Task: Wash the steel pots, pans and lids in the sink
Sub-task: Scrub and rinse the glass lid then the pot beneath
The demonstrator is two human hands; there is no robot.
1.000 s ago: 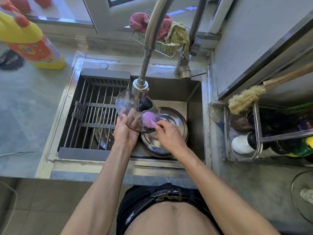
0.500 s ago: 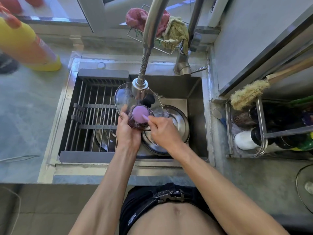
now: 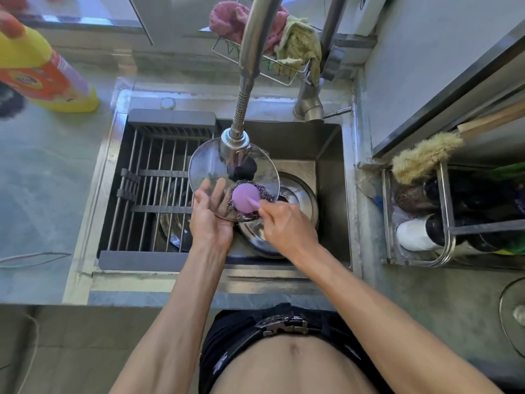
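I'm mid-wash, I think. Glass lid [image 3: 216, 169] is up at frame center, under the tap [image 3: 235, 146], w/ the scrubber [image 3: 246, 198] on it. Still to do, I'd guess: steel pot [image 3: 298, 200] under it, center-right, & more steel under the rack [image 3: 153, 191] at left. Left hand [image 3: 211, 214] holds the lid's low edge, fingers spread flat behind the glass. Right hand [image 3: 287, 223] pinches the scrubber's handle.

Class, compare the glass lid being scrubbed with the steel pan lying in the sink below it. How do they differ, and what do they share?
The glass lid is see-through; the steel pan is opaque and shiny. The lid is held up, tilted, by the left hand; the pan rests in the sink. The right hand presses the purple scrubber on the lid; the pan is untouched. Both are round.
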